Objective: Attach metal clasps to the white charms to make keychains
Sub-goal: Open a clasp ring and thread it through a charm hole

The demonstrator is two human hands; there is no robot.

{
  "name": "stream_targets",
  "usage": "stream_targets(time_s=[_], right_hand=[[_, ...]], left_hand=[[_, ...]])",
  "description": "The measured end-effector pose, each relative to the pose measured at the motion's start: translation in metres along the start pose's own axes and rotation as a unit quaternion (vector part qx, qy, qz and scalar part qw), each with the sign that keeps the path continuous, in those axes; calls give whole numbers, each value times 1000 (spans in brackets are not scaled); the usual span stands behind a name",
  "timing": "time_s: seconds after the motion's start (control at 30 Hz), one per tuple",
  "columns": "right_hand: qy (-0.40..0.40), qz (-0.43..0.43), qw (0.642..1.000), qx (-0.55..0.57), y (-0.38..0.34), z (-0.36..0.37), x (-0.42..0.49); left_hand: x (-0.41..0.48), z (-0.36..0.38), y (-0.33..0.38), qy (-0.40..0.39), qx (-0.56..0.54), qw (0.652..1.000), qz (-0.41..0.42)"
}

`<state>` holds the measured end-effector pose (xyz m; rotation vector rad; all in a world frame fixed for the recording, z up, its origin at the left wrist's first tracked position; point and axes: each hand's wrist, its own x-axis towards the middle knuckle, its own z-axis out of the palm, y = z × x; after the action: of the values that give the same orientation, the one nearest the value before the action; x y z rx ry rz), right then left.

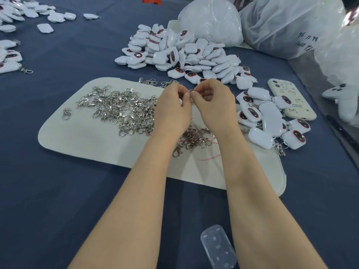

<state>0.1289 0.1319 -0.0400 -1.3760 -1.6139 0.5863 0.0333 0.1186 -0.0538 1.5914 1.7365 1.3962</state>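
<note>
My left hand (pixel 173 108) and my right hand (pixel 214 105) meet above the cream felt mat (pixel 77 136), fingertips pinched together on a small metal clasp (pixel 191 93). A white charm (pixel 181 102) peeks out under my left fingers, mostly hidden. Loose silver clasps (pixel 120 108) lie heaped on the mat to the left, and a few more clasps (pixel 194 140) lie between my wrists. A big pile of white charms (pixel 180 53) sits behind my hands. Charms with clasps attached (pixel 272 121) lie to the right.
A phone in a cream case (pixel 291 100) lies right of the charms. Large plastic bags (pixel 281 22) stand at the back right. More white charms (pixel 11 55) are spread at the far left. A clear plastic tray (pixel 218 247) lies near the front edge.
</note>
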Motion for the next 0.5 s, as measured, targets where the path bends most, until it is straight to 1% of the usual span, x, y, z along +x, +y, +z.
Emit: stream_targets(time_s=[0.23, 0.5], right_hand=[[0, 10, 1000, 18, 0, 1, 0], [-22, 11, 999, 30, 1, 0, 1]], left_hand=[[-1, 1, 0, 5, 3, 1000, 1], [1, -1, -1, 10, 16, 1000, 5]])
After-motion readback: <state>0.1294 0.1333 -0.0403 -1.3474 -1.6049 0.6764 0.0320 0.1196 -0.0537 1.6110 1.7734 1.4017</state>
